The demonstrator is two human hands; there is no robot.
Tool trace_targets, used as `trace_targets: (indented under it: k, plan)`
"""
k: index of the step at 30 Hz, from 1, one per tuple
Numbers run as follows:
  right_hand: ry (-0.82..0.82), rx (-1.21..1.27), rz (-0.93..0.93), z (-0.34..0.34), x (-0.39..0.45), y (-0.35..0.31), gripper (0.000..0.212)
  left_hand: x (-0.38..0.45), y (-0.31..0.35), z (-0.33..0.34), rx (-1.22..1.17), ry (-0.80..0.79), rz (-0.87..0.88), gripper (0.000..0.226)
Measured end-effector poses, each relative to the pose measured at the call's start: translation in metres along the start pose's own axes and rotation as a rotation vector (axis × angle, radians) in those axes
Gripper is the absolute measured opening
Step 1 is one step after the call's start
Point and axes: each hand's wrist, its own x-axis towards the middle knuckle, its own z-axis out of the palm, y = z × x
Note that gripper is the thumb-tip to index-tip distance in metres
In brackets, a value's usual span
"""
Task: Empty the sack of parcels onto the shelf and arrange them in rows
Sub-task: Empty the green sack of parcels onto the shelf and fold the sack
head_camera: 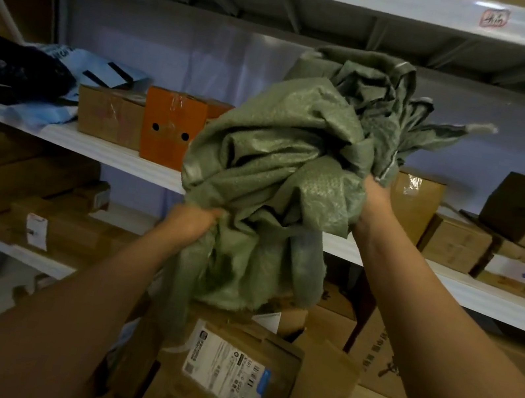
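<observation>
Sack: the green woven sack (pixel 279 174) is bunched and crumpled, held up in front of the shelf (pixel 116 150); it looks limp and, by that look, probably empty, though its folds could hide a small parcel.
Left hand: the left hand (pixel 192 223) grips a fistful of the sack's lower fabric, fingers curled into the cloth.
Right hand: the right hand (pixel 374 196) clutches the sack's upper right folds, fingers buried in the fabric.
Parcels: cardboard boxes sit on the shelf either side of the sack, among them an orange box (pixel 170 128) to the sack's left and brown boxes (pixel 455 241) to its right; they lie unevenly, not in rows.
Below the sack: a labelled carton (pixel 226 363) and other boxes are piled loosely.
Risk one: a loose tail of the sack could sweep the orange box off the shelf edge.
Risk two: a parcel caught in the folds could drop onto the pile below.
Risk three: the sack dropped over the shelf would cover boxes needing arranging.
</observation>
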Motion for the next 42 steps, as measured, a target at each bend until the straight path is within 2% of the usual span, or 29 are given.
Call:
trace_targets:
  k: [3, 5, 8, 11, 13, 16, 20, 28, 31, 34, 36, 39, 42]
  plan:
    - [0.077, -0.014, 0.009, -0.003, 0.004, 0.008, 0.017, 0.013, 0.031, -0.007, -0.232, 0.185, 0.052, 0.038]
    - [0.092, 0.04, 0.054, -0.01, 0.006, 0.016, 0.016, 0.017, 0.051, -0.013, -0.449, 0.217, 0.035, 0.031]
    - [0.046, -0.054, 0.075, -0.013, 0.0, 0.03, 0.022, 0.011, 0.056, -0.009, -0.629, 0.197, -0.036, 0.017]
    - [0.046, -0.172, 0.049, -0.012, -0.004, 0.041, 0.034, 0.004, 0.048, -0.003, -0.733, 0.134, -0.091, 0.019]
    - [0.065, -0.14, 0.053, -0.01, 0.0, 0.04, 0.033, 0.0, 0.067, -0.009, -0.846, 0.08, 0.043, 0.018]
    - [0.047, -0.095, 0.038, -0.003, 0.001, 0.034, 0.02, -0.009, 0.104, -0.02, -0.975, -0.002, 0.26, 0.019]
    - [0.007, -0.053, 0.017, 0.003, 0.001, 0.022, 0.029, -0.018, 0.109, -0.026, -0.871, -0.117, 0.266, 0.019]
    - [-0.015, 0.052, 0.019, 0.016, 0.006, 0.011, 0.017, -0.029, 0.119, -0.05, -0.711, -0.009, 0.438, 0.015]
    - [-0.009, -0.027, 0.06, 0.02, 0.012, 0.007, 0.033, -0.026, 0.128, -0.063, -0.657, 0.091, 0.476, 0.034]
    - [-0.045, 0.027, 0.055, 0.03, 0.008, 0.012, 0.016, -0.025, 0.125, -0.066, -0.594, 0.113, 0.492, 0.056]
    - [-0.035, 0.058, 0.033, 0.037, 0.002, 0.018, 0.028, -0.023, 0.112, -0.067, -0.579, 0.105, 0.466, 0.064]
    - [-0.022, 0.107, 0.031, 0.043, -0.001, 0.021, 0.033, -0.023, 0.103, -0.076, -0.552, 0.161, 0.431, 0.061]
    - [-0.032, 0.078, 0.044, 0.056, 0.002, 0.029, 0.018, -0.026, 0.105, -0.087, -0.488, 0.227, 0.431, 0.035]
